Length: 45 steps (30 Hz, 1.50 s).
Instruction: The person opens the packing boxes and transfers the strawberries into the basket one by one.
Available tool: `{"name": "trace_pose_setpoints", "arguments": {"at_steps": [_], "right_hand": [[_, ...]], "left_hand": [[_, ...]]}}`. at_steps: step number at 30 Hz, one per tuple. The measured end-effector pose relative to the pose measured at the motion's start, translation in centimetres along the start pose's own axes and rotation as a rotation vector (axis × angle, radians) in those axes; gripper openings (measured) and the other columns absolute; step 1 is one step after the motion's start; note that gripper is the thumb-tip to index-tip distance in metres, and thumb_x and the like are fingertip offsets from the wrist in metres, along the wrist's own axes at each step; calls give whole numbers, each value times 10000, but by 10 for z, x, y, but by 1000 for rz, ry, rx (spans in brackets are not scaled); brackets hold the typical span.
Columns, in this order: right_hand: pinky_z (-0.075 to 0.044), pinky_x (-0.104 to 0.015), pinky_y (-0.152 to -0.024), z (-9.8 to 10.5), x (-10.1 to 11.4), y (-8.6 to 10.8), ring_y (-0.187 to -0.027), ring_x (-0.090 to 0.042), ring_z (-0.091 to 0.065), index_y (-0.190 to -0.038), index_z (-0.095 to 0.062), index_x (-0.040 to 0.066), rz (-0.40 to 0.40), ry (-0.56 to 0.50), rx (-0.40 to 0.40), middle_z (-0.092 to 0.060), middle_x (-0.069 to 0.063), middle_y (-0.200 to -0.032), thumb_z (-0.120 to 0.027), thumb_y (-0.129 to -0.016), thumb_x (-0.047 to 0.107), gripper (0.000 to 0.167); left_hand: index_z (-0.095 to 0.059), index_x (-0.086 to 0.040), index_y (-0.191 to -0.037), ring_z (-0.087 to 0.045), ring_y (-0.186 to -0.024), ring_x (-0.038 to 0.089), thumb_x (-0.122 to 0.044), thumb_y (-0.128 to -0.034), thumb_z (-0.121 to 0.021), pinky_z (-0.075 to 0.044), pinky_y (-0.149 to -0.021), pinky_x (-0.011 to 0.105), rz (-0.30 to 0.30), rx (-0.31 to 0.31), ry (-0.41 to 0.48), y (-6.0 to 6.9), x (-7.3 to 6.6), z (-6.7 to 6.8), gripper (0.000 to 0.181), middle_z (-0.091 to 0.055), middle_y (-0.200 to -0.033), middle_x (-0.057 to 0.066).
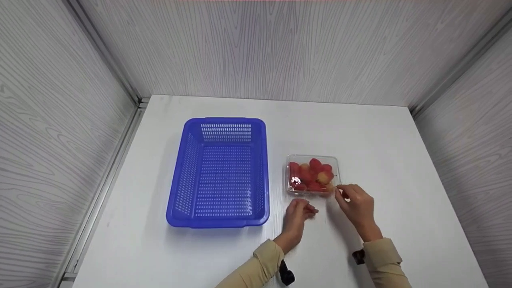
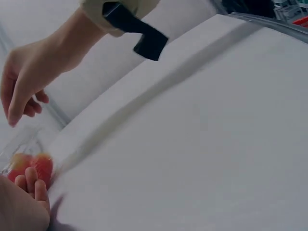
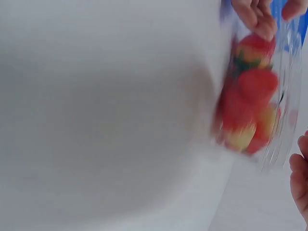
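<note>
A clear plastic box (image 1: 313, 157) holds several small red and yellow fruits (image 1: 316, 165); its lid lies over them. My right hand (image 1: 358, 204) is at the box's near right corner, fingers bent, thumb and index close together; whether they touch the lid edge is hard to tell. In the right wrist view, a few right-hand fingertips (image 3: 299, 180) show beside the box. My left hand (image 1: 295, 218) lies just in front of the box's near left side, fingers loosely bent, holding nothing. The left wrist view shows left fingers (image 2: 33, 185) near the fruits.
To the left of the box stands a blue perforated plastic basket (image 1: 262, 172) with nothing inside. Both are on a white table (image 1: 380, 152). Grey wood-grain panels (image 1: 280, 52) enclose the back and both sides. A dark strap (image 1: 286, 274) hangs at the left wrist.
</note>
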State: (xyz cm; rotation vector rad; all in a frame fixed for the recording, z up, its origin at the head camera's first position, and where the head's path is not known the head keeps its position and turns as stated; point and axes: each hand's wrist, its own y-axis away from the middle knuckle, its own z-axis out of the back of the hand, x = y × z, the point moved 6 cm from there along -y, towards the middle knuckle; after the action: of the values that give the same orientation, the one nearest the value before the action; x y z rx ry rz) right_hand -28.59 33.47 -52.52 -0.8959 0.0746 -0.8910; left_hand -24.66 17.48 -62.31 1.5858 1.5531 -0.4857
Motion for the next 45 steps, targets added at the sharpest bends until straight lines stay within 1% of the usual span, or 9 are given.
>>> {"name": "trace_pose_setpoints", "arguments": {"at_steps": [3, 6, 12, 20, 25, 31, 35, 41, 45], "right_hand": [[-469, -373, -524, 5, -14, 7, -599, -172, -570, -868, -720, 26, -21, 28, 40, -616, -57, -688, -771, -746, -4, 136], [-473, -364, -528, 6, -21, 13, -607, -163, -575, -904, -726, 36, -7, 38, 88, -617, -48, -695, -785, -735, -11, 185], [-484, -345, -520, 1, -25, 17, -614, -166, -585, -964, -740, 47, 26, 40, 135, -628, -53, -718, -840, -679, -62, 321], [-502, -360, -516, -2, -21, 8, -643, -197, -609, -869, -738, 38, 111, 55, 144, -644, -60, -743, -844, -670, -59, 245], [-494, -366, -502, -2, -19, 3, -629, -208, -602, -829, -745, 38, 198, 71, 129, -677, -50, -725, -854, -650, -53, 228], [-505, -363, -505, -4, -19, 2, -612, -208, -599, -805, -738, 26, 259, 79, 136, -677, -58, -710, -859, -648, -65, 218], [-518, -347, -527, -7, -18, 3, -607, -197, -594, -800, -735, 17, 278, 58, 158, -673, -62, -703, -861, -640, -79, 225], [-541, -353, -557, -10, -16, 3, -605, -213, -608, -829, -728, -6, 293, 15, 189, -681, -92, -719, -885, -622, -80, 270], [-536, -343, -536, -11, -12, 4, -585, -214, -607, -823, -710, -16, 340, 33, 182, -678, -103, -708, -898, -603, -70, 295]], "left_hand": [[-557, 1, -958, -674, -781, 226, -68, -938, -546, -534, -760, 359, 66, 86, 16, 1, 15, -21, 73, -649, -822, 123], [-571, 61, -1045, -680, -832, 239, -57, -955, -551, -535, -826, 408, 97, 130, 52, -3, 24, -41, 150, -673, -894, 172], [-635, 78, -1147, -687, -866, 214, -50, -965, -576, -517, -894, 463, 92, 87, 65, -10, 32, -64, 231, -696, -956, 147], [-696, -5, -1046, -674, -848, 191, -94, -948, -648, -544, -828, 415, 14, -15, -31, -14, 34, -66, 141, -707, -929, 83], [-711, -70, -974, -682, -799, 168, -134, -922, -695, -552, -761, 369, -7, -143, -127, -16, 35, -69, 84, -720, -882, 38], [-709, -72, -923, -684, -748, 167, -149, -903, -720, -554, -725, 373, -41, -243, -113, -17, 37, -74, 80, -718, -835, 34], [-726, -113, -888, -686, -712, 144, -179, -900, -727, -555, -703, 373, -73, -310, -171, -14, 38, -72, 68, -721, -798, 1], [-715, -182, -863, -671, -715, 99, -220, -925, -699, -545, -665, 315, -133, -329, -282, -12, 34, -71, 74, -700, -778, -71], [-700, -233, -870, -645, -724, 72, -255, -948, -671, -529, -658, 290, -120, -328, -366, -10, 34, -70, 86, -675, -781, -112]]}}
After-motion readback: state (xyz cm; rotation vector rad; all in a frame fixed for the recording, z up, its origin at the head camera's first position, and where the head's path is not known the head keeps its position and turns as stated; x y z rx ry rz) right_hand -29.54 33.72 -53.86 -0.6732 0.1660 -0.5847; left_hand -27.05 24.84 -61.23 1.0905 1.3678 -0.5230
